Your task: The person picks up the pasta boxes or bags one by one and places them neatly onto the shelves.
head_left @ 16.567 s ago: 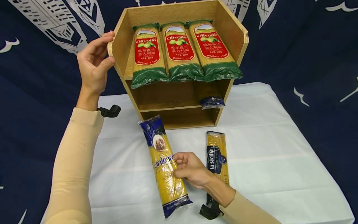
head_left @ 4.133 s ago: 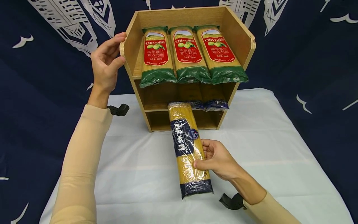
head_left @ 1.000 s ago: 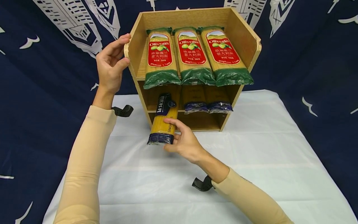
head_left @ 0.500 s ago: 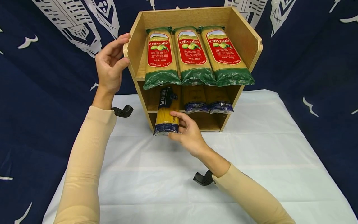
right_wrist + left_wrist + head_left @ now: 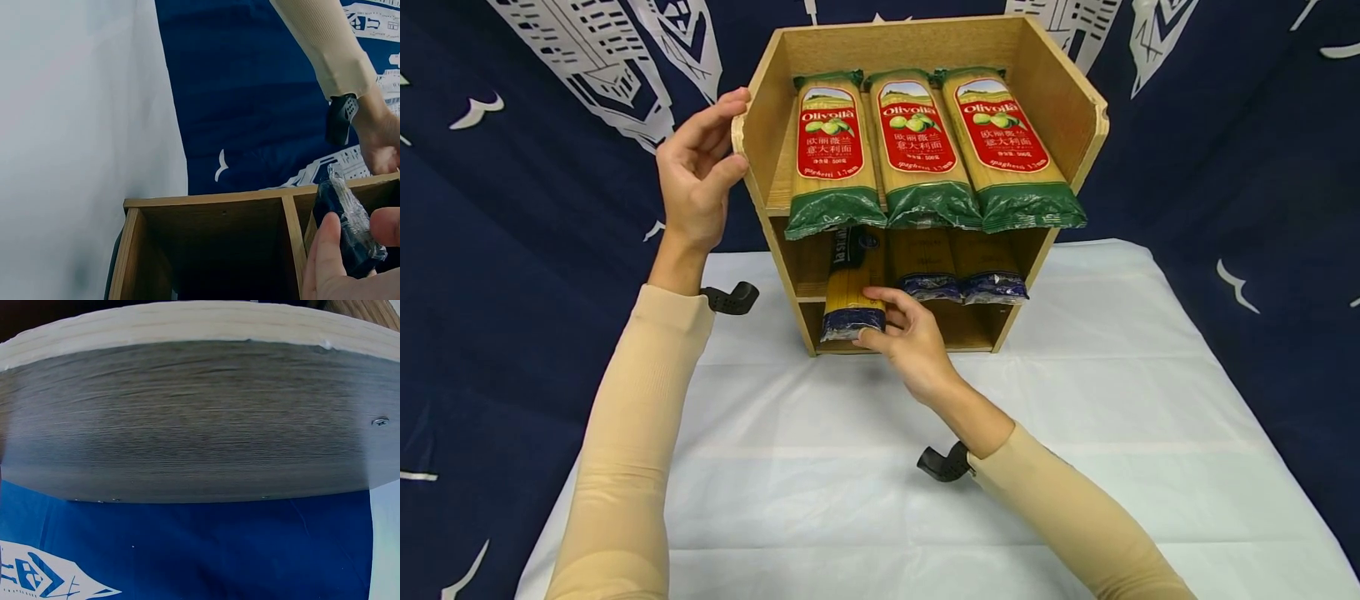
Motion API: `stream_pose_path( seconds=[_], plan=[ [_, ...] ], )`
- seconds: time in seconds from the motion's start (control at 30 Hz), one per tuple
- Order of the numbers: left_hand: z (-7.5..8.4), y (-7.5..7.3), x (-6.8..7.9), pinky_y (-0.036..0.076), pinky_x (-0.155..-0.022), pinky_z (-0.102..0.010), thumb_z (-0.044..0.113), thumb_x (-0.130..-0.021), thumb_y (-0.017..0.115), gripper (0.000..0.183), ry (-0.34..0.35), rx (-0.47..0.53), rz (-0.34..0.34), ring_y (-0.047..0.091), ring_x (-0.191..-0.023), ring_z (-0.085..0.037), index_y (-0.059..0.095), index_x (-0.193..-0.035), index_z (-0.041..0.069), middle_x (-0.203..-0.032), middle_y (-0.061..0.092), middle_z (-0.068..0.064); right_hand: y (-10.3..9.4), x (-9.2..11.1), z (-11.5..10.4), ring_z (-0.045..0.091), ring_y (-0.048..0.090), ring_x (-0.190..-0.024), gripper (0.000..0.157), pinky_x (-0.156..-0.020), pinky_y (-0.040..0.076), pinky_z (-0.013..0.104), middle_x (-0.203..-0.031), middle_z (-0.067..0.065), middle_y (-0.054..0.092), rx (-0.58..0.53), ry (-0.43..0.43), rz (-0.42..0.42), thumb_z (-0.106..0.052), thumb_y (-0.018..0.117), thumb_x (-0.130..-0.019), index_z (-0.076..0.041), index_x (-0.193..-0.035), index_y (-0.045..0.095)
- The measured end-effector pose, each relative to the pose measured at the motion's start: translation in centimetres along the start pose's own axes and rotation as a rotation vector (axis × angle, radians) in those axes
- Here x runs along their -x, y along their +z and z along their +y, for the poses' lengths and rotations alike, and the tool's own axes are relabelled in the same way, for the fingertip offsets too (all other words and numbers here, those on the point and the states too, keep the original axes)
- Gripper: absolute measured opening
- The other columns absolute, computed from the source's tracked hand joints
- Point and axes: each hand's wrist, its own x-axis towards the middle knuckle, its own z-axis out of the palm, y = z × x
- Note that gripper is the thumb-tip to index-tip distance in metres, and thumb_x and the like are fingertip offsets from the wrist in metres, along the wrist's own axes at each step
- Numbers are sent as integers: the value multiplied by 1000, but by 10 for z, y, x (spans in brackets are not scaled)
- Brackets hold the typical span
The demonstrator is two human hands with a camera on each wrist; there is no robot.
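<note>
In the head view, my right hand (image 5: 913, 342) pinches the front end of a La Sicilia spaghetti pack (image 5: 852, 300) by its right edge. Its dark blue end sticks out of the left part of the middle shelf, the far end inside under the top board. The right wrist view shows thumb and fingers at the pack's crinkled end (image 5: 356, 231). My left hand (image 5: 696, 183) holds the left side panel of the wooden shelf (image 5: 752, 150) by its front edge. That panel (image 5: 187, 419) fills much of the left wrist view.
Three Olivoilà spaghetti packs (image 5: 917, 137) lie side by side on the top tier. Right of the held pack, two blue-ended packs (image 5: 928, 286) (image 5: 995, 286) rest on the middle tier. White cloth (image 5: 820, 483) covers the table; a dark blue patterned curtain (image 5: 1225, 150) hangs behind.
Since 16.6 s ago, the Ankara pack went from the right hand to the middle shelf. The La Sicilia pack was lifted and, over the last second, slid deeper into the shelf. Left hand keeps its hold.
</note>
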Motion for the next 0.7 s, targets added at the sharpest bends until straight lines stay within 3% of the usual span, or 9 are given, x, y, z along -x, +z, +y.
stream_pose_path(
  seconds=[0.1, 0.3, 0.5, 0.7],
  plan=[
    [1, 1, -1, 37, -116, -45, 25, -65, 95, 63, 8, -5, -3, 58, -127, -33, 72, -112, -8, -127, 67, -21, -2, 4, -1, 38, 69, -95, 55, -88, 59, 43, -130, 19, 59, -54, 5, -44, 10, 65, -89, -10, -140, 58],
    [3, 2, -1, 37, -116, -44, 29, -63, 97, 66, 3, -2, 1, 59, -127, -33, 72, -112, -8, -126, 68, -21, -4, 15, -3, 40, 72, -93, 53, -89, 58, 45, -103, 28, 64, -133, 23, -140, 10, 59, -92, -6, -142, 54],
    [2, 2, 0, 37, -116, -44, 26, -63, 97, 65, -12, 9, 9, 59, -127, -32, 72, -112, -9, -126, 68, -20, -3, 26, -4, 28, 73, -87, 45, -89, 59, 44, -118, 25, 68, -172, 67, -222, 8, 57, -94, 0, -138, 56],
    [2, 2, 2, 38, -115, -44, 20, -65, 94, 60, -21, 18, 15, 59, -127, -33, 71, -112, -8, -126, 68, -20, 3, 30, -3, 36, 71, -101, 36, -94, 56, 46, -124, 25, 67, -167, 38, -306, 6, 59, -94, 11, -130, 58]
  ],
)
